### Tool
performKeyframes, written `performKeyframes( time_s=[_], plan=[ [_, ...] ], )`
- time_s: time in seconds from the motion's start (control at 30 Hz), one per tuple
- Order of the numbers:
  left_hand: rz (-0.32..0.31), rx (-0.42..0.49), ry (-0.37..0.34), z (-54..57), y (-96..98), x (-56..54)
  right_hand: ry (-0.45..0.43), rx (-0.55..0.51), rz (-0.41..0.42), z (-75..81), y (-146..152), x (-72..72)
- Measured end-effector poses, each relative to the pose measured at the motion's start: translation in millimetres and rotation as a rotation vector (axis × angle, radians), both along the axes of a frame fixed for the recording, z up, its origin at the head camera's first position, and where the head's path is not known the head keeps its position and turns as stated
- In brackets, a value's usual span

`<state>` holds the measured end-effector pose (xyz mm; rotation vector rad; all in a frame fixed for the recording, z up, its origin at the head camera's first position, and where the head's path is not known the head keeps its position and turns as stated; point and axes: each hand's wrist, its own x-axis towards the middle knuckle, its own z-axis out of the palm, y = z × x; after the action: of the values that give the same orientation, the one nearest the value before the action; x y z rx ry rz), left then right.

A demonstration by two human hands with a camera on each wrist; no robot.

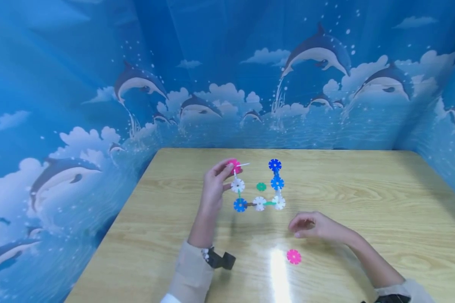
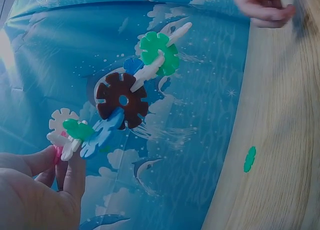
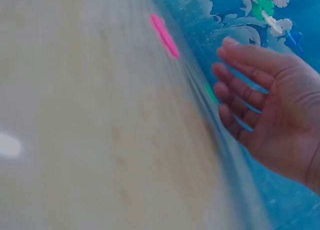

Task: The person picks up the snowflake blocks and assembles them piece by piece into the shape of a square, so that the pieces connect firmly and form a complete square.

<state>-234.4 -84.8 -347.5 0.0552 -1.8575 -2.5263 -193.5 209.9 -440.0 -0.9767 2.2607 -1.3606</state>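
Observation:
My left hand (image 1: 213,189) pinches a pink notched disc (image 1: 235,166) at one end of a chain of interlocking snowflake discs. The chain is held up in a U shape. White discs (image 1: 259,203), blue discs (image 1: 240,205) and edge-on pieces run along it, and a dark blue disc (image 1: 274,165) tops its far side. In the left wrist view a brown disc (image 2: 122,100) and a green disc (image 2: 159,53) show as links. My right hand (image 1: 318,227) hovers over the table with fingers loosely curled and nothing in them, near a loose pink disc (image 1: 293,256).
A loose green disc (image 1: 261,186) lies on the wooden table (image 1: 364,185), seen through the opening of the chain. Behind the table and at its sides hangs a blue curtain (image 1: 220,50) printed with dolphins.

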Motion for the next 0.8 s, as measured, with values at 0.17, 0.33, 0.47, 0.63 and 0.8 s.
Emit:
performKeyframes(
  time_s=[0.17,0.33,0.47,0.63,0.8],
  plan=[
    [-0.019,0.007,-0.001,0.6,2.3,0.5,-0.01,-0.002,-0.002,-17.8,1.7,10.5],
    [-0.033,-0.003,0.004,-0.9,4.0,0.8,0.132,0.077,0.027,-21.6,-2.6,14.8],
    [-0.041,-0.012,-0.001,-2.1,4.6,1.5,0.228,0.122,0.045,-21.8,-4.4,16.8],
    [-0.051,-0.012,-0.004,-3.6,6.3,1.4,0.261,0.151,0.038,-23.0,-4.9,17.7],
    [-0.055,-0.009,-0.01,-3.6,8.2,0.7,0.275,0.165,0.04,-23.3,-4.8,17.9]
  ],
)
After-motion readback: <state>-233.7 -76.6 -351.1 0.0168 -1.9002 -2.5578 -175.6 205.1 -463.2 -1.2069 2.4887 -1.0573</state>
